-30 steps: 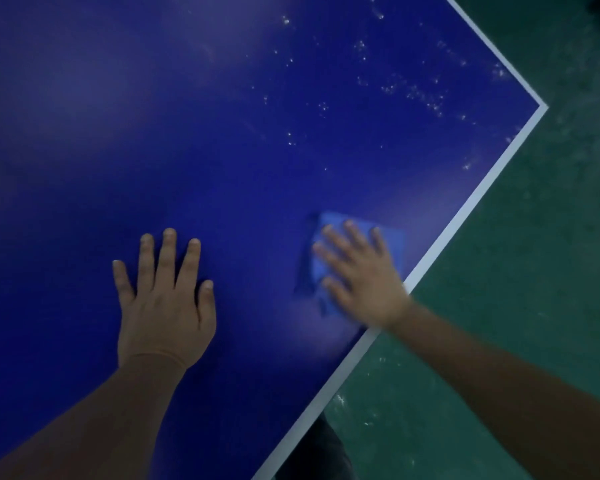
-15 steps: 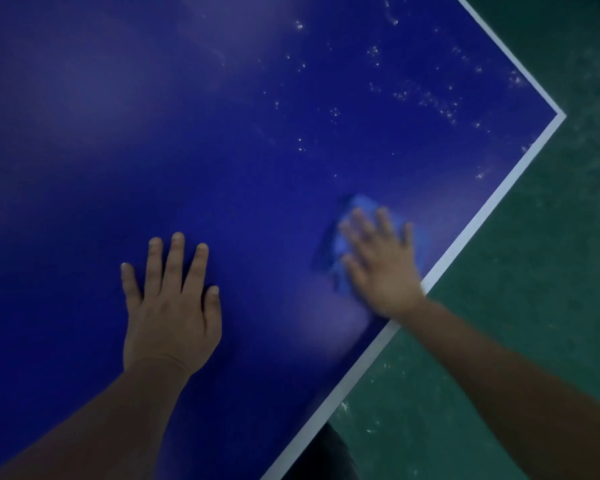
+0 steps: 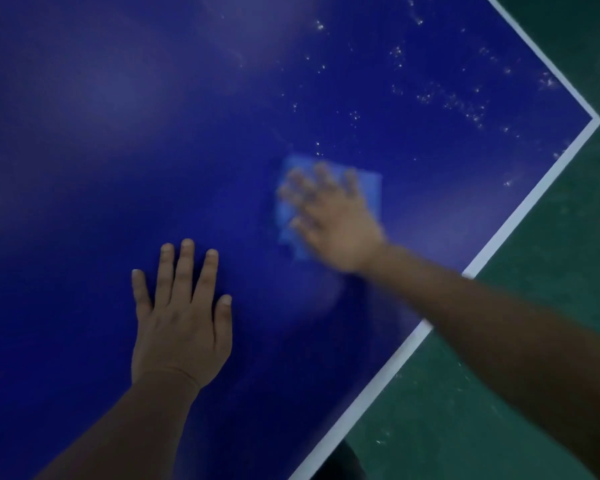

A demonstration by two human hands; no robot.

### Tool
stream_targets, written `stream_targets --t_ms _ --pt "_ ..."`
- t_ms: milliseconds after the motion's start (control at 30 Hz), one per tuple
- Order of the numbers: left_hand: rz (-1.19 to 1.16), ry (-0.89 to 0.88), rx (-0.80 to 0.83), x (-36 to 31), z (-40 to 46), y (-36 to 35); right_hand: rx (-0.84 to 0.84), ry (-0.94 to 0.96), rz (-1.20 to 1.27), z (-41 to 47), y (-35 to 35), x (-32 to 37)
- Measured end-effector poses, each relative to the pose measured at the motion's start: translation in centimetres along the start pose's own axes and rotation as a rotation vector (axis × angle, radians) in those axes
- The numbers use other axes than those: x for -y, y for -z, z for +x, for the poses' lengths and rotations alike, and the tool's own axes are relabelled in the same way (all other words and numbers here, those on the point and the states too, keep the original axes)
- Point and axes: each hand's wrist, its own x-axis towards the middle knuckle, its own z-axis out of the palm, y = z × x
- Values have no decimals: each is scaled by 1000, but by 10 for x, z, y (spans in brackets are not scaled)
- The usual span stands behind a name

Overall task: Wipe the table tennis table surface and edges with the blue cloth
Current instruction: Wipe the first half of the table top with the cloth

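The dark blue table tennis table (image 3: 118, 133) fills most of the view, with a white edge line (image 3: 520, 206) running to a corner at the upper right. A lighter blue cloth (image 3: 369, 188) lies flat on the surface. My right hand (image 3: 329, 216) presses on it with fingers spread and straight; the hand is motion-blurred. My left hand (image 3: 181, 317) rests flat on the table, fingers straight, to the left of and nearer me than the cloth. White specks (image 3: 465, 105) dot the surface toward the far corner.
Green floor (image 3: 551, 306) lies beyond the table's right edge, with a few pale specks on it. A dark shape (image 3: 340, 465) shows under the table edge at the bottom.
My right hand and the cloth have slid away from the white edge toward the table's middle. My left hand has stayed planted.
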Motion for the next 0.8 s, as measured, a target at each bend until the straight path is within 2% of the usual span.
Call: stream_targets --t_ms 100,133,167,200,233,300,367,400,433,467,600,633,667,700,733,800 --pt "7 1 5 0 0 0 32 -708 61 -3 15 -113" --pt "8 -1 6 -1 0 0 19 -915 125 -5 22 -128" --pt "11 -2 9 -1 0 0 7 -1030 166 -4 25 -127" --pt "16 -1 11 -1 0 1 9 -1042 153 -2 25 -111" --pt "23 1 13 -1 1 1 9 -952 107 1 20 -85" --pt "33 1 12 -2 1 1 -34 -580 47 -2 8 -19" --pt "35 1 8 -1 0 0 -7 -77 28 -27 -1 35" --pt "33 1 4 0 0 -1 21 71 13 -40 -2 35" --pt "28 -2 1 0 0 -1 28 96 12 -49 -1 18" --pt "23 -4 -1 0 0 -1 5 -12 8 -55 0 -8" --pt "9 2 5 -1 0 0 9 -958 112 -76 15 -115" --pt "8 3 9 -1 -1 0 -5 -1107 150 -77 18 -118" --pt "8 4 13 0 0 0 -23 -1167 148 -75 19 -109" --pt "10 4 17 0 0 0 -22 -1148 127 -70 16 -90" --pt "13 5 20 0 0 1 -13 -1061 106 -66 13 -65" --pt "17 3 22 -1 0 1 -33 -730 56 -68 2 -5"
